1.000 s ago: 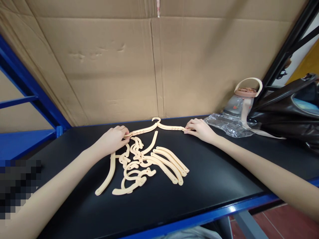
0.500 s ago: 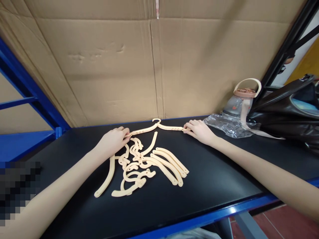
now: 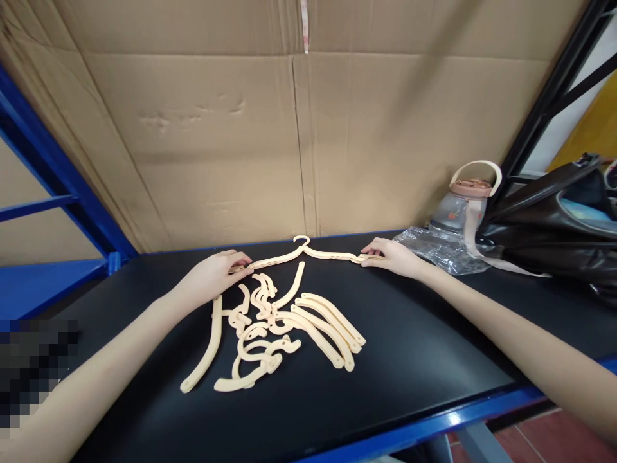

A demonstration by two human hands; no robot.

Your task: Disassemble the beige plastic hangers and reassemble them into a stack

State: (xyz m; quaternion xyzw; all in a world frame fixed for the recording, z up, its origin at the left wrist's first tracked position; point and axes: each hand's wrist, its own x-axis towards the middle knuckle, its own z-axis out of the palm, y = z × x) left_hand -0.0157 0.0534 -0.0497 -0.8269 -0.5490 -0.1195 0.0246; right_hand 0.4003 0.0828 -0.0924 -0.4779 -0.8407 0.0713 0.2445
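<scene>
A cream plastic hanger (image 3: 279, 258) with its hook up lies at the back of the black table, its two arms spread wide. My left hand (image 3: 224, 271) is closed round the hanger's left end. At the right end, my right hand (image 3: 388, 257) pinches the tip between thumb and fingers. In front of the hanger lie loose cream pieces: several long curved arms (image 3: 328, 321) on the right, a pile of small hook-shaped pieces (image 3: 260, 341) in the middle, and one long arm (image 3: 207, 354) below my left hand.
A bottle (image 3: 460, 206) with a handle and strap stands at the back right beside crumpled clear plastic (image 3: 434, 247). A black bag (image 3: 544, 218) lies further right. Cardboard (image 3: 216, 148) rises behind the table (image 3: 409, 360). Blue frame bars (image 3: 72, 180) stand at the left.
My right hand's fingers have shifted along the right end, showing more of the tip. My left hand has loosened slightly at its end. The view has tilted up a little.
</scene>
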